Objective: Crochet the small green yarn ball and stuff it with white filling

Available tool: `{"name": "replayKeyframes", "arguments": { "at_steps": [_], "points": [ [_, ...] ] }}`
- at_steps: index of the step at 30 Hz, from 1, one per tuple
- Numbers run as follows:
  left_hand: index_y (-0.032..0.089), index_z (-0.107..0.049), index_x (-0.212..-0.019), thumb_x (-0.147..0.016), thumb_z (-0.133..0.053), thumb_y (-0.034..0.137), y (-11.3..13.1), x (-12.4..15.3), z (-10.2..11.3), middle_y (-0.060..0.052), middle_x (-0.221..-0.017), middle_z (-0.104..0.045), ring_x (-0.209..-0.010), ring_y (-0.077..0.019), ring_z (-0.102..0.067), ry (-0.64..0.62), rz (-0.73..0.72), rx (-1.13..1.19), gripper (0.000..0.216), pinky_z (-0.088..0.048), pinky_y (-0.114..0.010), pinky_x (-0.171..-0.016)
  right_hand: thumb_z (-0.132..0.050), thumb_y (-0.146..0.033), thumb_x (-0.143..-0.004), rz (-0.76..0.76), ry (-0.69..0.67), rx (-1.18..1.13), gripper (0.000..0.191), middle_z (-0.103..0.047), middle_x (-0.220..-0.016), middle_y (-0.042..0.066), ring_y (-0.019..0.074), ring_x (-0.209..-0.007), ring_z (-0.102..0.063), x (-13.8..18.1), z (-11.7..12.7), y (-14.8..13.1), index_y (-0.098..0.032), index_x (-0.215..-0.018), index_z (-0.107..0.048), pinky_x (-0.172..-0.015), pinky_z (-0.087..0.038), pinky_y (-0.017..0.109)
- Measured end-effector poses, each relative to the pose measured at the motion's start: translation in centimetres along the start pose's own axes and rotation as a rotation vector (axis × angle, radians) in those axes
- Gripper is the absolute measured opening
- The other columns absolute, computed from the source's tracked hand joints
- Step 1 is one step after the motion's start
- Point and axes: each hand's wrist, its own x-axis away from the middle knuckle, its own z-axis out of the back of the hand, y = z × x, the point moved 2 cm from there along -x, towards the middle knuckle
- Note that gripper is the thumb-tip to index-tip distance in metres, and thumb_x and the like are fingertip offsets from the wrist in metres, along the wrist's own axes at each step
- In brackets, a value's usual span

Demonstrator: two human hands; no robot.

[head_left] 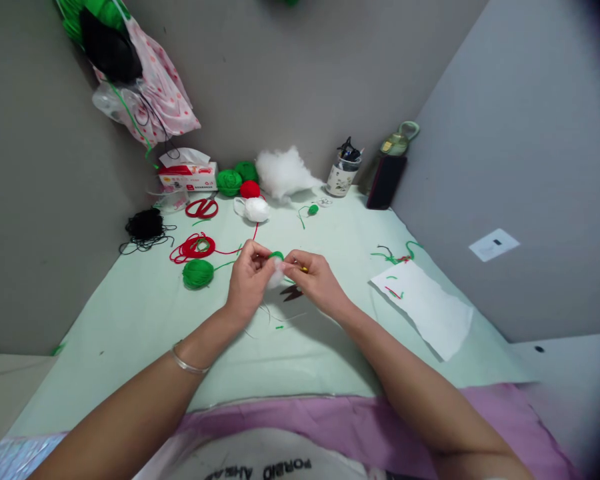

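Observation:
My left hand [249, 277] pinches a small green crocheted piece [277, 256] with white stuffing [276, 275] bulging from it, held above the pale green table [145, 313]. My right hand [316, 277] is closed beside it, its fingertips pressed to the white stuffing, and a yellow-tipped tool [304, 269] shows between its fingers. A green strand runs from the piece to a green yarn ball [198, 273] at the left. Thin loose threads lie on the table under my hands.
Red yarn loops [194, 247], black yarn [144, 225], red scissors [202, 208], a tissue box [189, 176], green, red and white yarn balls [240, 181] and a heap of stuffing [283, 172] lie at the back. A pen cup [343, 175], bottle [391, 167] and white sheet [425, 305] are on the right.

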Motion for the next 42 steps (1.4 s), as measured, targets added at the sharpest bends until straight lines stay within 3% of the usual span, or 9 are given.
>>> {"name": "replayKeyframes", "arguments": {
  "at_steps": [8, 14, 19, 24, 29, 35, 42],
  "points": [
    [0.022, -0.058, -0.089, -0.087, -0.076, 0.038, 0.2, 0.7, -0.4, 0.004, -0.076, -0.056, -0.061, -0.0108, -0.051, -0.112, 0.030, 0.026, 0.023, -0.041, -0.024, -0.059, -0.062, -0.036, -0.079, -0.031, 0.149, 0.035, 0.022, -0.041, -0.056, -0.006, 0.0115, -0.057, -0.036, -0.5, 0.4, 0.6, -0.021, -0.065, -0.053, -0.056, -0.029, 0.027],
    [0.022, -0.054, -0.087, -0.079, -0.081, 0.042, -0.1, 0.2, -0.4, 0.004, -0.080, -0.058, -0.062, -0.0105, -0.053, -0.152, 0.094, 0.068, 0.035, -0.042, -0.024, -0.058, -0.061, -0.038, -0.084, 0.012, 0.100, 0.071, 0.027, -0.040, -0.060, -0.006, 0.0120, -0.060, -0.036, -0.2, 0.9, 0.3, -0.021, -0.066, -0.051, -0.058, -0.029, 0.027],
    [0.022, -0.053, -0.082, -0.078, -0.078, 0.034, -0.3, -0.3, 0.0, 0.005, -0.076, -0.054, -0.060, -0.0109, -0.048, -0.088, 0.073, 0.012, 0.028, -0.039, -0.024, -0.057, -0.055, -0.035, -0.091, 0.046, -0.019, 0.083, 0.024, -0.041, -0.062, -0.006, 0.0119, -0.060, -0.038, 0.6, 0.3, -0.7, -0.022, -0.071, -0.049, -0.058, -0.029, 0.027],
    [0.023, -0.054, -0.083, -0.076, -0.077, 0.018, -0.2, 0.4, 0.0, 0.004, -0.081, -0.051, -0.070, -0.0140, -0.048, 0.028, -0.048, -0.094, 0.024, -0.040, -0.027, -0.067, -0.059, -0.050, -0.091, -0.016, -0.013, -0.022, 0.041, -0.032, -0.061, -0.007, 0.0110, -0.059, -0.029, 0.3, -0.4, -0.3, -0.021, -0.064, -0.048, -0.057, -0.024, 0.028],
    [0.024, -0.059, -0.088, -0.077, -0.076, 0.017, 0.3, 0.9, -0.3, 0.001, -0.087, -0.059, -0.084, -0.0177, -0.055, -0.033, -0.082, -0.102, 0.022, -0.043, -0.030, -0.080, -0.068, -0.051, -0.084, -0.097, -0.015, -0.147, 0.039, -0.034, -0.057, -0.008, 0.0103, -0.056, -0.027, -0.5, -0.2, 0.8, -0.020, -0.064, -0.054, -0.055, -0.023, 0.028],
    [0.023, -0.058, -0.091, -0.089, -0.069, 0.035, 0.7, 0.8, -0.3, 0.001, -0.083, -0.058, -0.071, -0.0146, -0.054, -0.139, 0.018, -0.007, 0.016, -0.044, -0.028, -0.067, -0.064, -0.038, -0.084, -0.039, 0.068, -0.120, 0.031, -0.038, -0.058, -0.006, 0.0104, -0.058, -0.031, -0.7, 0.7, 0.9, -0.020, -0.062, -0.051, -0.056, -0.025, 0.027],
    [0.021, -0.053, -0.087, -0.078, -0.079, 0.035, 0.2, 0.2, -0.3, 0.004, -0.082, -0.055, -0.063, -0.0101, -0.052, -0.180, 0.093, 0.012, 0.031, -0.042, -0.023, -0.060, -0.062, -0.033, -0.085, 0.024, 0.030, 0.047, 0.027, -0.041, -0.060, -0.006, 0.0107, -0.059, -0.035, -0.2, 1.4, 0.3, -0.020, -0.064, -0.049, -0.057, -0.025, 0.027]
  ]
}}
